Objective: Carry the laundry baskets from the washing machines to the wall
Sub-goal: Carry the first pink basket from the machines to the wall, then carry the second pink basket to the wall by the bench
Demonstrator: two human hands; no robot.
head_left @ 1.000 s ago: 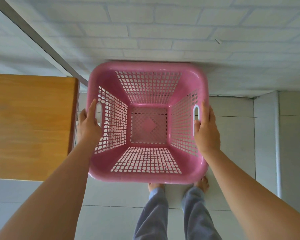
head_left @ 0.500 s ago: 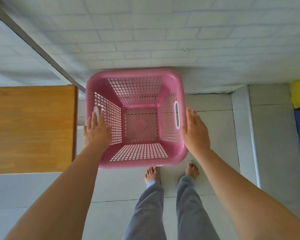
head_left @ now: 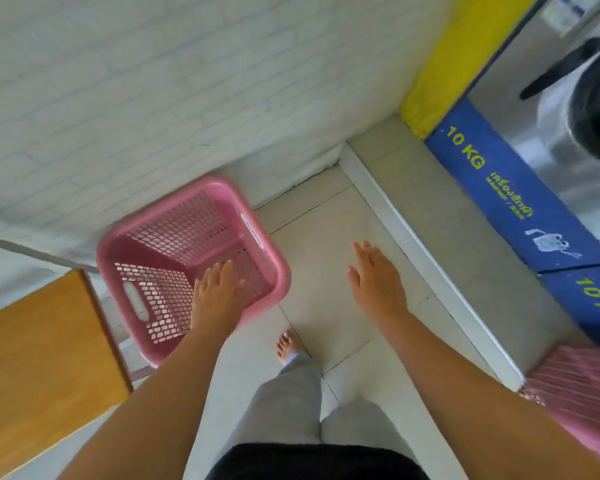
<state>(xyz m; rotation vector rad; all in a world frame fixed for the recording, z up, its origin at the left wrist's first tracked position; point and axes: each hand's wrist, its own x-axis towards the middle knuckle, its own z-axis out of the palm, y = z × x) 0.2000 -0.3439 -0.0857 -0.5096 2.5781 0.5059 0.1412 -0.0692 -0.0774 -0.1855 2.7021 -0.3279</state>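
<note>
Pink laundry basket (head_left: pixel 187 258) sits on tiled floor (head_left: pixel 323 258), centre-left of frame, its far rim close against white brick wall (head_left: pixel 136 91); contact w/ wall can't be confirmed. Basket upright, nothing visible inside. Slot handle on each side rim.

Left hand (head_left: pixel 215 299): above basket's near-right corner, palm down, fingers (head_left: pixel 222 271) spread and released, grasping nothing. Whether it touches the rim: can't tell.

Right hand (head_left: pixel 378 282): over bare floor, right of basket and well apart from it, fingers extended, released, holding nothing.

Wooden tabletop (head_left: pixel 39 368) at lower left, its corner just beside basket's left side.

Washing machine (head_left: pixel 575 109) in upper right, blurred; blue base panel (head_left: pixel 510 195) below it marked "10 KG". Yellow strip (head_left: pixel 440 64) b/w wall and machine.

Second pink basket (head_left: pixel 582 386) at lower right edge, only partly in frame, near machine base.

Person's grey trouser legs (head_left: pixel 291 403) and one bare foot (head_left: pixel 286 346) at bottom centre.
</note>
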